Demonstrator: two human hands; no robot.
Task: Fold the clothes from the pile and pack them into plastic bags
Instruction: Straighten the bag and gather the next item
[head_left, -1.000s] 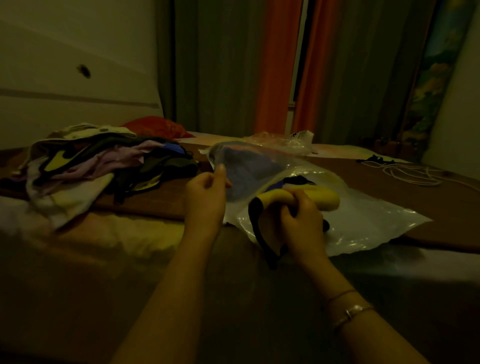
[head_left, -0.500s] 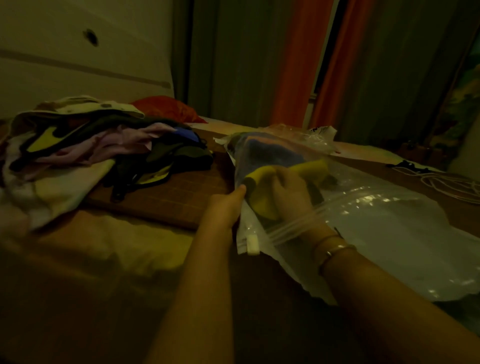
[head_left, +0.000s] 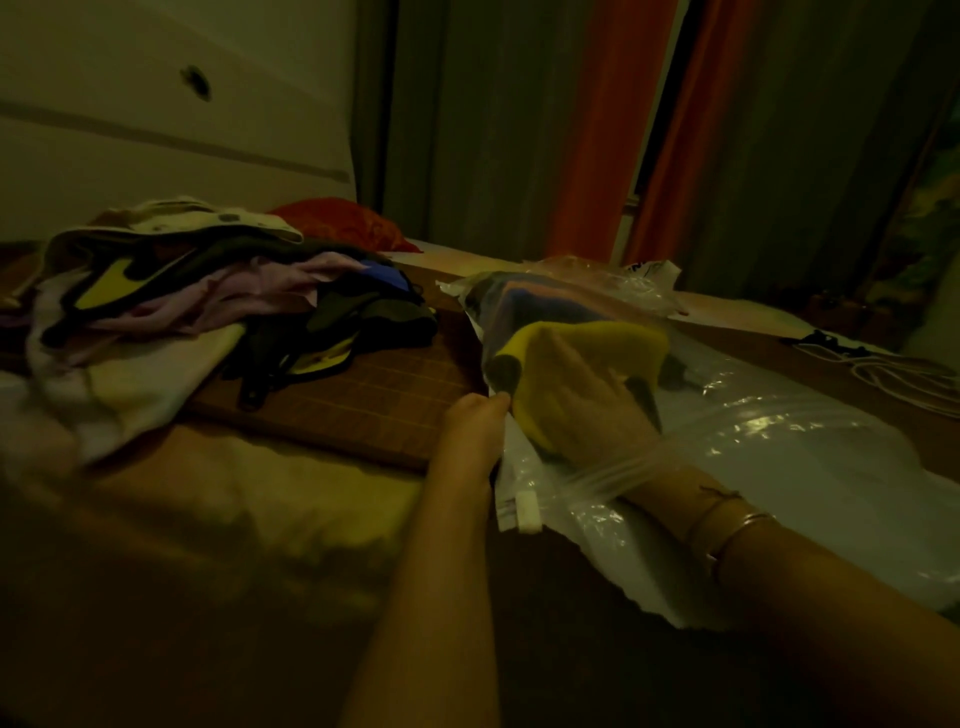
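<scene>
At frame centre, the left hand (head_left: 475, 421) pinches the plastic bag (head_left: 779, 441) mouth edge, keeping it open. The right hand (head_left: 582, 395), inside the bag, presses the yellow garment (head_left: 597, 338) deeper; its grip cannot be determined.

Both forearms are bare, no sleeves showing. The right wrist wears two thin bangles (head_left: 727, 525) and a dark thread (head_left: 719, 491) beside them.

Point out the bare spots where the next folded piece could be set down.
Bare brown grid-lined mat lies between the heaped clothes pile and the clear zip plastic bag. The pale yellowish bedding before the mat's near edge looks free too. Crowded: the bag mouth, where the left hand grips the edge and the right hand is inside.
</scene>
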